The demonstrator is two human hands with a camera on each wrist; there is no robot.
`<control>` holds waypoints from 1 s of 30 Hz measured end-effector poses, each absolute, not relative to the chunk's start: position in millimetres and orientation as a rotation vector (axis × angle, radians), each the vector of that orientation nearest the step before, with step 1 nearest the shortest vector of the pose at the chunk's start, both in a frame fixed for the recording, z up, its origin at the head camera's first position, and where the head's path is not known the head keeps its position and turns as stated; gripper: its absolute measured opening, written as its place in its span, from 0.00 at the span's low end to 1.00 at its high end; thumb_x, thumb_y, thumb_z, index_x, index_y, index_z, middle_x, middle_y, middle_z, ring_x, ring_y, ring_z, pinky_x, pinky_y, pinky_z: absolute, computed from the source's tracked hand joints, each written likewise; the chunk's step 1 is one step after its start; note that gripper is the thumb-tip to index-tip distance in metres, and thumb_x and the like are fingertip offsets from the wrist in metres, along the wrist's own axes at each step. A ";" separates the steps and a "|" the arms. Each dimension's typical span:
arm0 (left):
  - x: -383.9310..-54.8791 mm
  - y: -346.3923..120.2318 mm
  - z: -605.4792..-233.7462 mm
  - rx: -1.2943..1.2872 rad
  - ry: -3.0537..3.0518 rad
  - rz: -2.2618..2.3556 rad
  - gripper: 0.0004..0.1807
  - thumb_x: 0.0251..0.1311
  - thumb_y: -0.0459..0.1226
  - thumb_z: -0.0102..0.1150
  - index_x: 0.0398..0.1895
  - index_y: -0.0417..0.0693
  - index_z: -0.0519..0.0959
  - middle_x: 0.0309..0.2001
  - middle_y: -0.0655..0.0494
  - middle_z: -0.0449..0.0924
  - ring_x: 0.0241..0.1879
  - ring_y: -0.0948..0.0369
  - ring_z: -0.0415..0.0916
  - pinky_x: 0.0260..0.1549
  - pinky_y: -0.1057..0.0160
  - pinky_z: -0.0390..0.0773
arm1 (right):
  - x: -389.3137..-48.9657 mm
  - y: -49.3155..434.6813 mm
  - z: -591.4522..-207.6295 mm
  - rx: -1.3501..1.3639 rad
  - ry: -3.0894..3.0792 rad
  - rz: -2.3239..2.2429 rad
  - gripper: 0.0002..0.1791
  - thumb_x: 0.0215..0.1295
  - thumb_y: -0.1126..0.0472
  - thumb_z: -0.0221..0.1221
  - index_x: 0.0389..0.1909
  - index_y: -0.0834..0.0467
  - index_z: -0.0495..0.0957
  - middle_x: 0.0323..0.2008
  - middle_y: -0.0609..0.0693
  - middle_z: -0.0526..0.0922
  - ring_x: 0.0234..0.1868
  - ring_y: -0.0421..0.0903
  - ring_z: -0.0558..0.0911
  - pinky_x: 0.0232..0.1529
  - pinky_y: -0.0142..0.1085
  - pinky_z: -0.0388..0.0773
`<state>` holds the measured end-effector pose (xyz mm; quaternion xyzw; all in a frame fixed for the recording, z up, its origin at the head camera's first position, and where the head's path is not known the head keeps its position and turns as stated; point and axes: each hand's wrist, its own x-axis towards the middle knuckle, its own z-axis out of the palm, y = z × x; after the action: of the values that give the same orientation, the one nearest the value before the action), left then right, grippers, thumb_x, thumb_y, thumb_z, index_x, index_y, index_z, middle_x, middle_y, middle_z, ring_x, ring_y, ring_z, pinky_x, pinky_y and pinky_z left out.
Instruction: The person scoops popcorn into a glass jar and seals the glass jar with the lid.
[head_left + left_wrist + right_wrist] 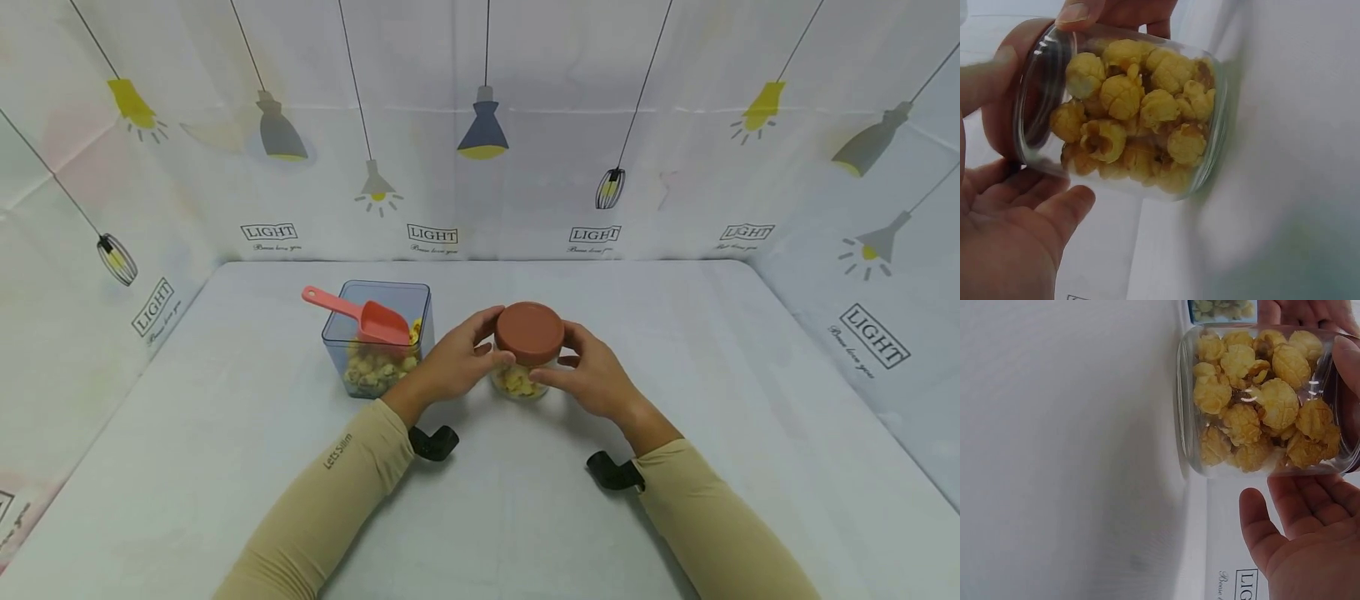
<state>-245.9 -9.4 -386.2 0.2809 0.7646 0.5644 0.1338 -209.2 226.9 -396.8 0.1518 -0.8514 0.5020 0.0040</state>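
A clear glass jar [517, 385] of popcorn with a reddish-brown lid [529, 329] stands upright near the middle of the table. My left hand [459, 362] holds it from the left, thumb at the front against the lid and fingers round behind. From the opposite side my right hand [596, 371] grips the jar, its thumb near the lid's lower edge. Caramel-coloured popcorn [1129, 106] fills much of the glass in the left wrist view. The right wrist view shows the popcorn [1260, 400] too, with one right finger [1257, 515] below the jar's side.
Left of the jar, a bluish transparent square container [337, 354] holds more popcorn. A coral scoop [382, 323] lies across its top, handle over the left rim. White cloth covers the table [495, 517], and a lamp-printed backdrop [540, 200] rises behind it.
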 end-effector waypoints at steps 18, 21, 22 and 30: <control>-243.1 11.1 -377.4 0.761 2.525 1.492 0.48 0.52 0.50 0.76 0.72 0.44 0.62 0.62 0.56 0.73 0.59 0.61 0.72 0.56 0.55 0.76 | -211.7 225.7 -393.7 0.445 -2.680 1.560 0.45 0.60 0.51 0.72 0.72 0.63 0.62 0.65 0.58 0.72 0.65 0.54 0.71 0.62 0.52 0.73; -245.3 8.6 -373.2 0.768 2.523 1.442 0.47 0.52 0.49 0.76 0.72 0.45 0.63 0.60 0.57 0.74 0.58 0.61 0.72 0.55 0.56 0.76 | -211.3 225.2 -393.5 0.447 -2.678 1.572 0.45 0.59 0.51 0.73 0.72 0.62 0.62 0.65 0.57 0.72 0.65 0.53 0.71 0.62 0.51 0.73; -246.2 8.1 -373.0 0.771 2.520 1.434 0.46 0.52 0.49 0.76 0.71 0.45 0.63 0.60 0.57 0.74 0.59 0.61 0.72 0.55 0.56 0.76 | -211.2 225.2 -393.7 0.449 -2.676 1.575 0.45 0.59 0.51 0.73 0.72 0.62 0.62 0.65 0.57 0.72 0.65 0.53 0.71 0.62 0.51 0.73; -249.9 4.3 -374.5 0.758 2.438 1.430 0.46 0.54 0.47 0.74 0.74 0.47 0.61 0.64 0.56 0.72 0.65 0.57 0.68 0.61 0.53 0.73 | -209.4 224.1 -395.1 0.451 -2.666 1.597 0.45 0.59 0.55 0.73 0.72 0.63 0.61 0.65 0.58 0.72 0.66 0.54 0.70 0.62 0.52 0.73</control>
<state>-249.9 4.3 -374.5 0.2574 0.8284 0.4857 0.1075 -209.4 224.1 -395.1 0.1437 -0.8489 0.5087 0.0008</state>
